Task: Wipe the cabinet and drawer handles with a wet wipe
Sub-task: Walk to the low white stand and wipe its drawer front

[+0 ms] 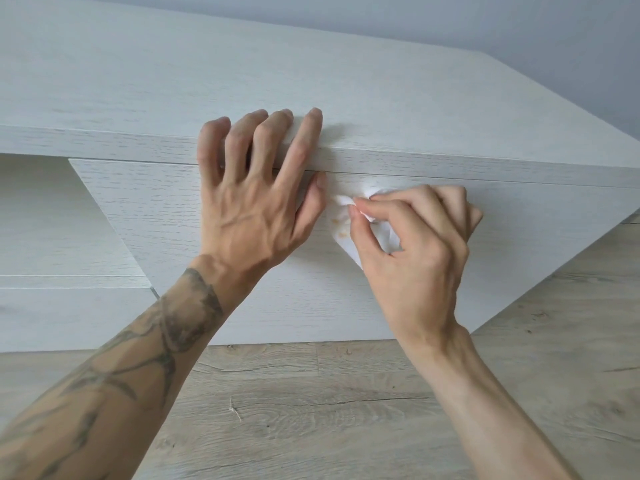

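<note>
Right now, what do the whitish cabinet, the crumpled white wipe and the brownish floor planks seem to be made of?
Whitish cabinet: wood or wood-look laminate, matt; fine grain lines.
Crumpled white wipe, pinched by the right hand: thin soft nonwoven or paper; it folds limply.
Brownish floor planks: wood or laminate, matt; knots and plank seams.

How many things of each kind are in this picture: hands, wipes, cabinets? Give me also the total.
Hands: 2, the left hand and the right hand
Wipe: 1
Cabinet: 1
Total: 4
</note>
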Motion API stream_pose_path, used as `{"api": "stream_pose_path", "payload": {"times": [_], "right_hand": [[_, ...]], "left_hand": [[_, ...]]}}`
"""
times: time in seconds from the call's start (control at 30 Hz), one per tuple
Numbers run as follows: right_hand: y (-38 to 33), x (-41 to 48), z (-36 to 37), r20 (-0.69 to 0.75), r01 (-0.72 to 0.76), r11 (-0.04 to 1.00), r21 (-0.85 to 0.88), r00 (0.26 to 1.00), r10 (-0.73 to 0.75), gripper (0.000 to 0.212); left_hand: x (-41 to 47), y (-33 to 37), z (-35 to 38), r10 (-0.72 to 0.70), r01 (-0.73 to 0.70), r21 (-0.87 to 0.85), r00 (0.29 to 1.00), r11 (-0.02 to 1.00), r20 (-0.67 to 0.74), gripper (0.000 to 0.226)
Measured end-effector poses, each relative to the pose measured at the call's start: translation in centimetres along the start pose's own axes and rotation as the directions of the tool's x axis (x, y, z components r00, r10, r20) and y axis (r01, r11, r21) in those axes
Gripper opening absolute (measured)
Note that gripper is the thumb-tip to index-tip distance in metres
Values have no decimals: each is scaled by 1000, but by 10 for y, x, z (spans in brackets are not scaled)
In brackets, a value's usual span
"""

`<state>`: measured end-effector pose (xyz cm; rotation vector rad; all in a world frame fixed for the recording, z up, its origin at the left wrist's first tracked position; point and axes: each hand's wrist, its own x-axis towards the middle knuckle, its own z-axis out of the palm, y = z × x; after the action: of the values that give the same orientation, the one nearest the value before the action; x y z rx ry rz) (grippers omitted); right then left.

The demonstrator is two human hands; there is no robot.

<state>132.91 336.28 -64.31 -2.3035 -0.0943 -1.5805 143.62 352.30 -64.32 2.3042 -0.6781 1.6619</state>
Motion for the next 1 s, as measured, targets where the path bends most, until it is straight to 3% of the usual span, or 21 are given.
{"api": "stream_pose_path", "payload": {"times": [0.37,0.5,1.0], "right_hand": [[-7,1,2,-20,-12,997,-71,1000,11,6],[-9,8,8,44,-30,995,-97,998,34,8],[8,-8,-12,-7,23,1000,-1,1000,-23,4]], "left_hand": [[-1,0,1,-1,1,4,1000,1000,-10,51],[-1,0,2,8,-7,4,1000,1000,-20,51],[0,1,0,0,0,-2,1000,1000,-13,52]]}}
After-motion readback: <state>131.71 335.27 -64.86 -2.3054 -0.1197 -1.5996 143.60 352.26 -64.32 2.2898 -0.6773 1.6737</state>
